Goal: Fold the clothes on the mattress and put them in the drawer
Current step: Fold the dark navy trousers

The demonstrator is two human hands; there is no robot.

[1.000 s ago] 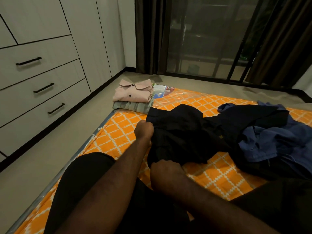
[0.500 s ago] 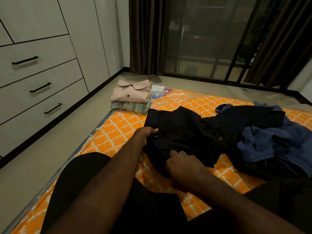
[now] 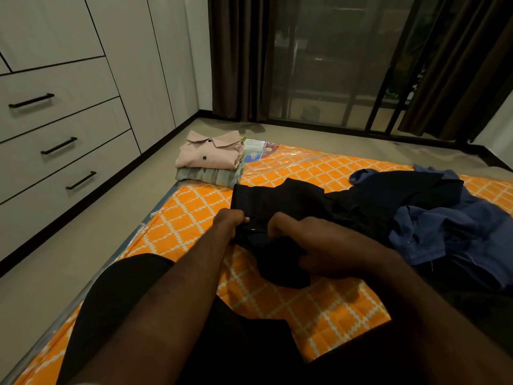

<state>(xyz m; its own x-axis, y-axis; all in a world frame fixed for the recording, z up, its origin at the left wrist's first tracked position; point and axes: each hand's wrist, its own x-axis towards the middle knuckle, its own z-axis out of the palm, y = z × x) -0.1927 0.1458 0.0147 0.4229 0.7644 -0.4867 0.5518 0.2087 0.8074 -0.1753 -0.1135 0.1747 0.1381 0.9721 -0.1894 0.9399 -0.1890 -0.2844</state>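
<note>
Since half a second ago, the right hand (image 3: 308, 241) has travelled forward and left across the black garment (image 3: 277, 197) and now sits close beside the left hand (image 3: 229, 222), with only a narrow strip of cloth between them. Left hand: fingers curled, thumb on top, pinching the garment's near left edge. Right hand: fingers bent downward and bunched together into the fabric, gripping a fold; the thumb side is partly hidden by cloth. Between and below the two hands the garment is gathered into a loose dark lump that hangs toward the person's lap. The rest of it lies spread on the orange mattress (image 3: 191, 218), its far edge roughly straight. To the right, touching the garment, lies an unfolded pile (image 3: 416, 195) of dark clothes with a blue shirt (image 3: 444, 229) on top. At the mattress's far left corner, well apart from the hands, a folded pink shirt (image 3: 211, 154) rests on a folded grey-green item (image 3: 208, 175). Along the left wall stand the drawers (image 3: 63, 126), three fronts with black bar handles, all closed. Grey floor (image 3: 69, 245) separates them from the mattress. Behind, a glass door (image 3: 327, 65) stands between dark curtains (image 3: 236, 56). Both forearms reach out over the person's black-clad knees.
</note>
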